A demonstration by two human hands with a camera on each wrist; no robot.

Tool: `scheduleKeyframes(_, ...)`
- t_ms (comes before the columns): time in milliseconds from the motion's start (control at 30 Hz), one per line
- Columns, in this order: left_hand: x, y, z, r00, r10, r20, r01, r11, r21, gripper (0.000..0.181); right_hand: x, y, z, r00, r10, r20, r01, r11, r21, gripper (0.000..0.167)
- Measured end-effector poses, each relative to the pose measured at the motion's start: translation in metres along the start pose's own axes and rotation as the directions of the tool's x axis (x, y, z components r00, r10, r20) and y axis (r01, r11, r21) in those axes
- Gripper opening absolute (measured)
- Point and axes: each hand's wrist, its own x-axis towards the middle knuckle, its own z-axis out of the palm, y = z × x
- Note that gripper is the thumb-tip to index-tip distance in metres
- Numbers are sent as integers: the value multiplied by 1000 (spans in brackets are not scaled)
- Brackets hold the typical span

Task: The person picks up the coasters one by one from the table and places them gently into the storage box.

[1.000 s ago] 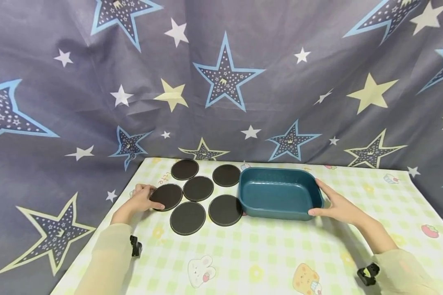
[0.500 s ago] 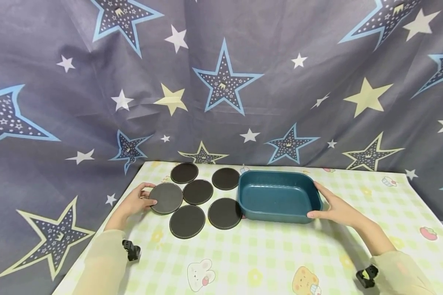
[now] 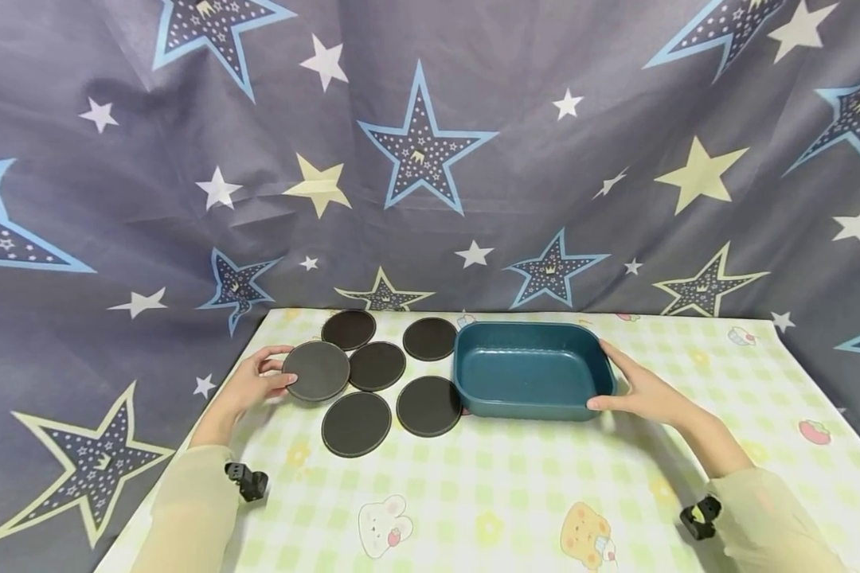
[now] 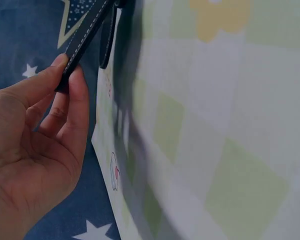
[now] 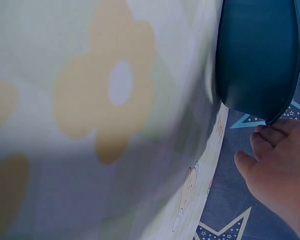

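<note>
My left hand pinches the left edge of a round black coaster between thumb and fingers. Raised above the cloth, the coaster shows its stitched rim edge-on in the left wrist view. Several similar coasters lie flat to its right, among them a near one and a middle one. At the right end of a dark teal rectangular dish, my right hand grips the wall, its thumb at the front corner and fingers at the back. The dish holds nothing and stands on the table.
A green-and-white checked cloth with cartoon prints covers the table. Behind it hangs a grey curtain with stars. One coaster lies close against the dish's left end, and another is just behind it.
My left hand has lifted the coaster off the cloth, its top now looking paler. The right hand keeps its hold on the dish, which stays in place. The head view has shifted slightly.
</note>
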Motion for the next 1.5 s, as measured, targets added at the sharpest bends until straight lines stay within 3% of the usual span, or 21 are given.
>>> scheduleKeyframes(367, 3, 12, 1, 999, 51, 18, -50, 995, -88, 64, 9, -3, 3, 1000, -15, 20, 15, 1000, 12, 111)
scheduleKeyframes(467, 4, 19, 2, 998, 60, 9, -58, 987, -148, 61, 11, -5, 2, 999, -26, 22, 26, 1000, 9, 111)
scheduleKeyframes(800, 19, 47, 31, 989, 130, 74, -100, 943, -317, 59, 3, -2, -5, 999, -31, 25, 31, 1000, -2, 111)
scheduleKeyframes(1133, 29, 77, 67, 985, 149, 91, -121, 957, -263, 60, 0, -4, -6, 1000, -17, 20, 18, 1000, -8, 111)
scheduleKeyframes(1500, 35, 86, 95, 981, 156, 113, -123, 959, -254, 62, 0, -6, -6, 999, -6, 33, 6, 1000, -3, 111)
